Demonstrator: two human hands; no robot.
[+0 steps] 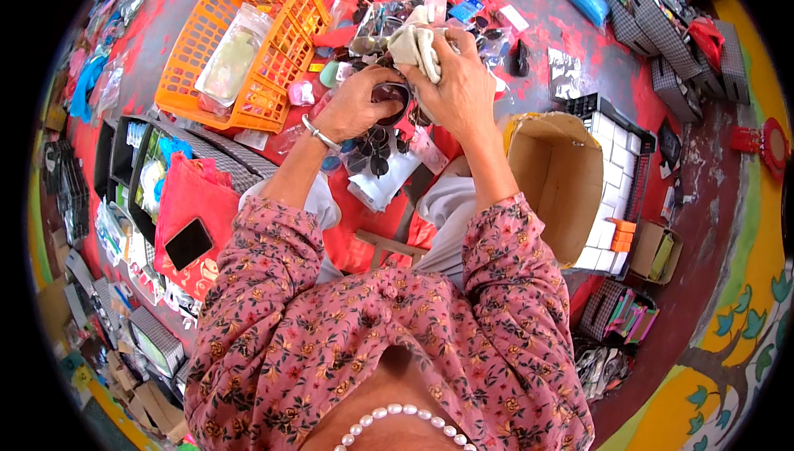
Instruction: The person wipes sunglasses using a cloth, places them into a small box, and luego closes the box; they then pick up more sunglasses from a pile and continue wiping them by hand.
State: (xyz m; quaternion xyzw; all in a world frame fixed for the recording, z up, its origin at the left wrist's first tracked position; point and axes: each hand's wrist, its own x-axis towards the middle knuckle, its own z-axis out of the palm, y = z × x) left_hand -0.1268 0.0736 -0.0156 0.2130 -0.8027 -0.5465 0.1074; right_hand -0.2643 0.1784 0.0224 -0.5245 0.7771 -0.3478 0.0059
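Observation:
My left hand has its fingers closed on a pair of dark sunglasses, with a silver bangle on the wrist. In my right hand a pale cream cloth is bunched up, right beside the sunglasses. The part of the frame between the two hands is hidden. Below them, more sunglasses lie in a loose heap near a white wrapped bundle. Further sunglasses and small packets spread out beyond my hands.
An orange plastic basket stands at the far left, holding a clear bag. An open cardboard box is at my right, next to stacked white boxes. A phone lies on red cloth at left. Checkered bins sit far right.

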